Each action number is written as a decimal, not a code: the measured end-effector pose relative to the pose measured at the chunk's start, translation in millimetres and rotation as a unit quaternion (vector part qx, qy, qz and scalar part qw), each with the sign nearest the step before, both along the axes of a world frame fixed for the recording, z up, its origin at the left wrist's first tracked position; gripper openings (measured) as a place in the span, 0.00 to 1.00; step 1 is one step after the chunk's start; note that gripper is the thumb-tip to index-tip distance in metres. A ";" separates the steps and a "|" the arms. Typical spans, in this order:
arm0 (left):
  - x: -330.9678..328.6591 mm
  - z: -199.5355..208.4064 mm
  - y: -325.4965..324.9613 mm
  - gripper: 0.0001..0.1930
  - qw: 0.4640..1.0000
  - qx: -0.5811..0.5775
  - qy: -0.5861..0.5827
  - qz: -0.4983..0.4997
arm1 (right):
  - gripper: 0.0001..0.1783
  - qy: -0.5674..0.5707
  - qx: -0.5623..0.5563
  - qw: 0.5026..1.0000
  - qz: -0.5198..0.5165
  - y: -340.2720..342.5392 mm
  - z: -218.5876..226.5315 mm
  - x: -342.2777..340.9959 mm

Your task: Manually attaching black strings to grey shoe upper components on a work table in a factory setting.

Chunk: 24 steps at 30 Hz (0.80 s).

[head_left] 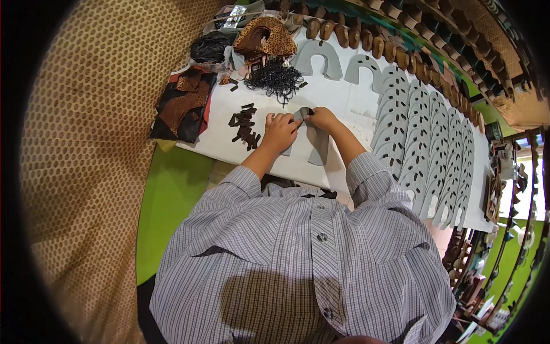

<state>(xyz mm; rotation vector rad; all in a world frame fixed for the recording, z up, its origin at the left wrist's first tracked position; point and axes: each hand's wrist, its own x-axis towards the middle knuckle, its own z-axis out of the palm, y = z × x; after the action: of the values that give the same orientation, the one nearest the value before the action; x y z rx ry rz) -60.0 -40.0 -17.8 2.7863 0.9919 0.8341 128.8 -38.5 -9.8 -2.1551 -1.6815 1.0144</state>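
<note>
A grey U-shaped shoe upper piece lies between my hands at the table's near edge, its curved end away from me. My left hand grips its left side, and the fingers cover part of it. With fingers pinched, my right hand holds a small dark brown strip against the top of the curve. Left of my left hand is a loose pile of similar dark brown strips. Two finished-looking grey U-shaped pieces with dark tabs lie farther back.
Overlapping rows of grey tabbed pieces cover the table's right side. Wooden shoe lasts line the back. A tangle of black cord, leopard-print pieces and dark leather scraps stand at the left, beside a patterned curtain.
</note>
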 end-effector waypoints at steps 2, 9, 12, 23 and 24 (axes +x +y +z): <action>0.3 0.5 0.1 0.12 1.000 0.005 0.002 -0.001 | 0.20 0.037 -0.011 0.999 -0.023 0.7 -3.4 0.4; -4.0 -1.9 1.2 0.10 1.000 -0.027 -0.012 0.002 | 0.26 0.177 -0.078 0.974 -0.115 -0.9 25.3 -2.5; -6.2 -0.5 2.7 0.10 0.998 -0.061 0.005 0.004 | 0.28 0.264 -0.052 0.955 -0.121 1.9 25.1 0.5; -6.7 -3.7 5.2 0.09 0.994 -0.108 0.000 0.005 | 0.11 0.004 0.063 0.998 0.013 -0.8 1.7 -12.0; -7.0 -3.6 5.8 0.09 0.995 -0.100 0.000 0.002 | 0.10 -0.031 0.100 0.994 0.027 -2.9 1.9 -12.3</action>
<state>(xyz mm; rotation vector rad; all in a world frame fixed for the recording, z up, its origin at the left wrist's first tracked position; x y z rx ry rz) -67.0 -34.2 -21.4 2.6172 1.0191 0.6919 116.5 -41.4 -7.9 -2.0415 -1.7944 0.7628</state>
